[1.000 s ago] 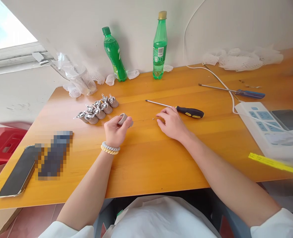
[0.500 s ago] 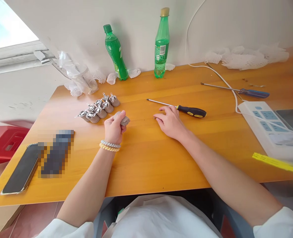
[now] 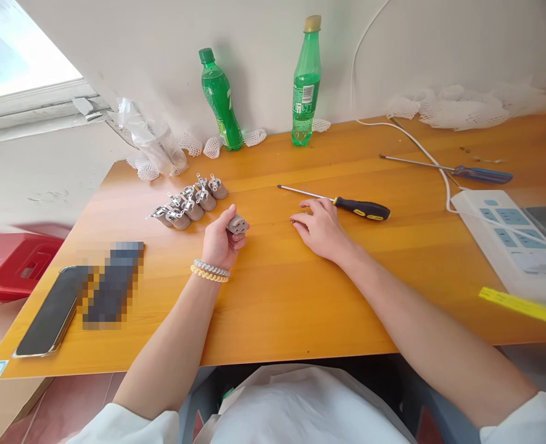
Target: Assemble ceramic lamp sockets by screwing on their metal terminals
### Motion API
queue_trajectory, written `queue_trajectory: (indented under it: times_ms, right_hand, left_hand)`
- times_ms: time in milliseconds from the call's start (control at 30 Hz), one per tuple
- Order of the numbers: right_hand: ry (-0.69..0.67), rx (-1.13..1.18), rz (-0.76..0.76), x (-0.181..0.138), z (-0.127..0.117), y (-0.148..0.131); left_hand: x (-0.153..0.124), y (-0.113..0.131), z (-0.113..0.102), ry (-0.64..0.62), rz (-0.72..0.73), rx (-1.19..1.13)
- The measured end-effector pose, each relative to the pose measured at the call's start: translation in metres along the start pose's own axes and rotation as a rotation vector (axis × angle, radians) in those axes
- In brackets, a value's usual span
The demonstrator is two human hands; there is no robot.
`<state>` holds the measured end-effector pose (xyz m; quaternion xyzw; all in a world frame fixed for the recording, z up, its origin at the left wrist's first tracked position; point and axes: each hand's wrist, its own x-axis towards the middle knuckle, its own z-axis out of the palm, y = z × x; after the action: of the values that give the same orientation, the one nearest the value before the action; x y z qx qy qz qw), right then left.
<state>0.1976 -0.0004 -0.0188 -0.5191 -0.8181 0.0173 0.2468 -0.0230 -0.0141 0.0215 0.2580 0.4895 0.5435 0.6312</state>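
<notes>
My left hand (image 3: pixel 219 240), with two braided bands at its wrist, is closed around a grey-brown plastic piece (image 3: pixel 238 224). Several small holes show on the piece's face, which is turned up and to the right. My right hand (image 3: pixel 321 229) rests low over the table, thumb and index fingertips close together at a tiny dark bit too small to name. Just beyond its fingers lies a black-and-yellow screwdriver (image 3: pixel 363 208), its shaft pointing left. Left of my left hand stand several similar grey-brown pieces (image 3: pixel 193 208) with metal strips on top.
Two green bottles (image 3: pixel 224 105) stand against the wall, with white foam nets nearby. A blue-handled screwdriver (image 3: pixel 483 175), a white power strip (image 3: pixel 480 237) and a yellow strip (image 3: pixel 522 305) lie at right. A phone (image 3: pixel 50 314) lies at left beside a blurred dark object (image 3: pixel 115 283).
My left hand has turned the plastic piece, so its face with holes now shows. The right hand stays low by the screwdriver. The whole view has shifted slightly.
</notes>
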Motion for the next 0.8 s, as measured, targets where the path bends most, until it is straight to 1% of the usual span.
queue_trajectory:
  times_ms: [133, 233, 400, 467, 533, 667, 800]
  right_hand:
    - [0.011, -0.007, 0.014, 0.000, 0.000, 0.000]
    - [0.049, 0.007, 0.051, 0.000, -0.003, 0.003]
    - [0.139, 0.118, 0.121, 0.002, -0.018, 0.017]
    - [0.162, 0.146, 0.173, 0.002, -0.026, 0.024]
    - [0.157, 0.139, 0.234, 0.002, -0.033, 0.030]
    - [0.101, 0.132, 0.333, 0.002, -0.042, 0.040]
    - [0.162, 0.152, 0.385, 0.002, -0.048, 0.047]
  left_hand:
    - [-0.001, 0.001, 0.002, -0.015, -0.043, -0.036]
    - [-0.001, 0.002, 0.001, -0.025, -0.042, -0.044]
    - [-0.001, 0.001, -0.003, -0.049, 0.071, 0.037]
    - [0.000, 0.001, -0.003, -0.045, 0.087, 0.045]
    - [0.001, 0.001, -0.003, -0.027, 0.084, 0.035]
    - [0.002, 0.001, -0.004, 0.003, 0.080, 0.027]
    - [0.004, 0.001, -0.005, 0.015, 0.096, 0.019]
